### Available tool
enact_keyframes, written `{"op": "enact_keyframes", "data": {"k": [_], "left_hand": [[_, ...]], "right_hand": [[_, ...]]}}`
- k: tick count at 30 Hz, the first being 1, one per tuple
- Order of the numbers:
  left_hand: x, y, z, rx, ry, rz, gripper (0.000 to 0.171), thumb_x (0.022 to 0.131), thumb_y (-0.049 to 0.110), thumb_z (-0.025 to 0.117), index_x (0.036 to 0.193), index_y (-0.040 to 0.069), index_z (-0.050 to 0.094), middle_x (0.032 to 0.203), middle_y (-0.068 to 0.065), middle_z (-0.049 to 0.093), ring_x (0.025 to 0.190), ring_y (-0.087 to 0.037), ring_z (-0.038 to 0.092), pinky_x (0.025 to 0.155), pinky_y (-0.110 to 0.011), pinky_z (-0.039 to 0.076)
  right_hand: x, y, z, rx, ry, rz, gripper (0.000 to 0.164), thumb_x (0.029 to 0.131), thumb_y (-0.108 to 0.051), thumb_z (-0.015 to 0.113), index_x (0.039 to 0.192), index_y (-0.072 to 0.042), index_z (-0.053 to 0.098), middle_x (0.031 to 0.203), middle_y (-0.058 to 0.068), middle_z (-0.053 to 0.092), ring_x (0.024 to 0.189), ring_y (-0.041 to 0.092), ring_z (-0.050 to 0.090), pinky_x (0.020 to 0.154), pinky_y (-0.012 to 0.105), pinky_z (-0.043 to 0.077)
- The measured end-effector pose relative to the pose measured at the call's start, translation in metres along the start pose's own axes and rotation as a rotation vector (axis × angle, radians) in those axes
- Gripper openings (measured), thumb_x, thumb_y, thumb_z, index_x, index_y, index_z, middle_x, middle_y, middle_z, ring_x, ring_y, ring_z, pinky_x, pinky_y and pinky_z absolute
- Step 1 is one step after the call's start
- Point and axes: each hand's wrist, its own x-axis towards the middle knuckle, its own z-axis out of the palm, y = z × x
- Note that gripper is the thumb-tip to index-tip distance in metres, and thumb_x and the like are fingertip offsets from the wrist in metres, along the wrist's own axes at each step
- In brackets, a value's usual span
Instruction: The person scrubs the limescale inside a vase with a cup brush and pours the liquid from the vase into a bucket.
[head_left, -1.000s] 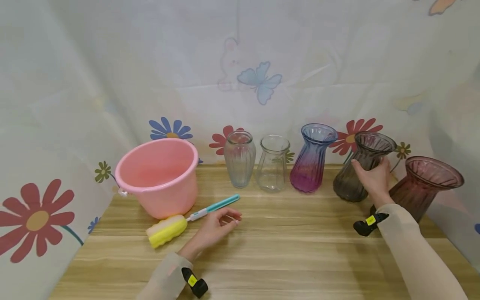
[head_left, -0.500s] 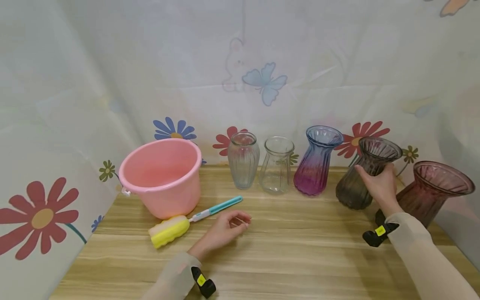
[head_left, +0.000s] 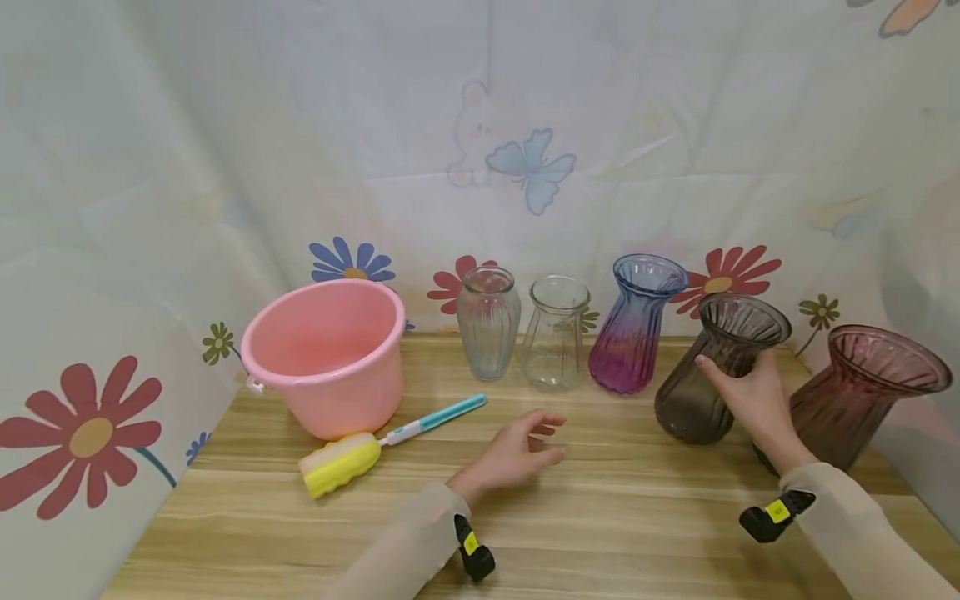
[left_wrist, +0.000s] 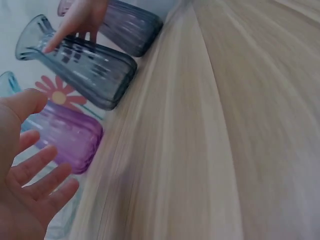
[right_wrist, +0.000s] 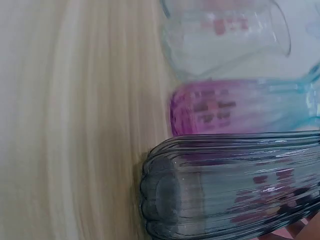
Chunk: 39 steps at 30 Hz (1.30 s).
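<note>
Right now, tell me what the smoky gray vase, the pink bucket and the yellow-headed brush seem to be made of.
Smoky gray vase: probably glass; glossy, with see-through ribbed walls and bright highlights, though tinted plastic is possible.
Pink bucket: likely plastic; smooth, opaque, softly shiny.
Yellow brush head: probably foam sponge; matte, wavy-edged.
Teal brush handle: seemingly hard plastic; smooth, evenly colored.

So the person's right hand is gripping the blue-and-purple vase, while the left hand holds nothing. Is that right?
Not quite: the right hand grips the dark grey vase, as the head view shows. The left hand does hold nothing.
</note>
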Motion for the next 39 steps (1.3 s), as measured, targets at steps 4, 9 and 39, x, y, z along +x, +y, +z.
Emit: {"op": "enact_keyframes", "data": {"k": [4,9,39], "left_hand": [[0.01,0.009,0.013,0.072,0.003,0.034,0.059,0.083,0.026,0.067,0.135,0.012,0.042,0.136,-0.002,0.047,0.123,-0.02,0.046,0.098,-0.03,0.041],[0.017,0.019,0.029,0.148,0.017,0.035,0.075,0.079,0.037,0.069,0.142,0.027,0.029,0.143,0.005,0.037,0.129,-0.016,0.038,0.102,-0.032,0.037],[-0.035,0.033,-0.001,0.12,0.214,0.021,0.091,0.07,0.039,0.076,0.143,0.029,0.022,0.136,0.003,0.042,0.123,-0.014,0.042,0.096,-0.039,0.041]], "right_hand": [[-0.014,-0.011,0.001,-0.003,-0.014,-0.023,0.087,0.084,-0.045,0.059,0.146,-0.008,0.01,0.144,0.029,0.025,0.128,0.05,0.028,0.094,0.066,0.027],[-0.034,-0.025,0.003,-0.084,-0.066,-0.057,0.081,0.083,-0.046,0.061,0.14,-0.003,0.024,0.13,0.031,0.041,0.114,0.05,0.043,0.082,0.063,0.038],[-0.092,-0.113,0.096,0.229,-0.326,-0.329,0.064,0.073,-0.024,0.077,0.128,-0.011,0.046,0.121,0.011,0.057,0.113,0.027,0.054,0.09,0.047,0.045]]}}
